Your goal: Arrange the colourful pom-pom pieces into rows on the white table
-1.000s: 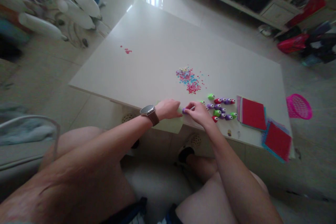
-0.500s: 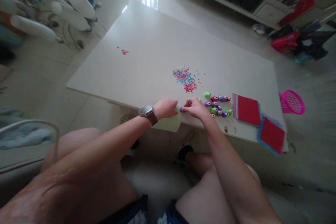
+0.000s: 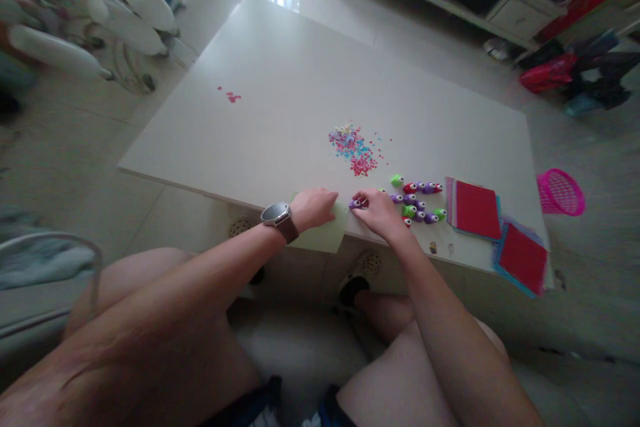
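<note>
My right hand (image 3: 373,210) pinches a small purple piece with a white, eye-like spot (image 3: 355,203) between thumb and fingertips, just above the table's near edge. My left hand (image 3: 314,208), with a watch on its wrist, rests on a pale yellow-green sheet of paper (image 3: 325,237) that overhangs the edge. The fingers of that hand point right, a little apart, and hold nothing I can see. Right of my right hand stand several similar small purple, red and green pieces (image 3: 410,199) with eye-like spots, in loose rows. My right hand partly hides some of them.
A heap of tiny coloured bits (image 3: 353,150) lies mid-table, with several red bits (image 3: 233,97) farther left. Red-topped stacks of square sheets (image 3: 477,210) sit at the right of the white table (image 3: 280,80). A pink basket (image 3: 563,192) stands beyond the right edge.
My right hand has moved slightly right, away from my left hand, with the purple piece turned so its eye-like spot shows. My left hand stays on the paper.
</note>
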